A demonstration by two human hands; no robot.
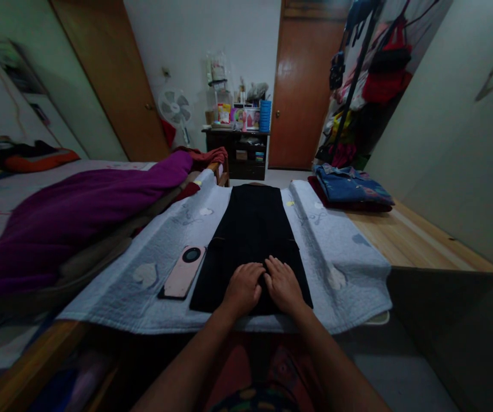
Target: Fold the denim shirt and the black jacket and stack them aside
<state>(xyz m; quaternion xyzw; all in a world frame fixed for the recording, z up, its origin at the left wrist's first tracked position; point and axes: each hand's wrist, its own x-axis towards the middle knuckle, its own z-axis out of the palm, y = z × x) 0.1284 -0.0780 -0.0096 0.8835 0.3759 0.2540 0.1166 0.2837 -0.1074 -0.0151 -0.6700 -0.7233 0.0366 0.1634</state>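
A black garment point(257, 214), long and neatly flattened, lies on a pale quilted cloth point(143, 280) with a leaf pattern. It looks like trousers, though its kind is hard to confirm in the dim light. Both palms rest on its near part. My left hand point(244, 288) lies flat on the fabric with fingers stretched forward. Beside it, my right hand point(284, 284) presses down in the same way, fingertips almost touching the left ones. A pink phone point(185, 272) with a round black camera ring lies face down just left of the garment.
A purple blanket point(87, 212) is heaped on the bed at left. Folded clothes point(353, 186) sit on a wooden board point(426, 240) at right. Farther back are a white fan point(174, 107), a dark cabinet point(235, 154) and a brown door point(302, 91). Bags point(387, 80) hang at upper right.
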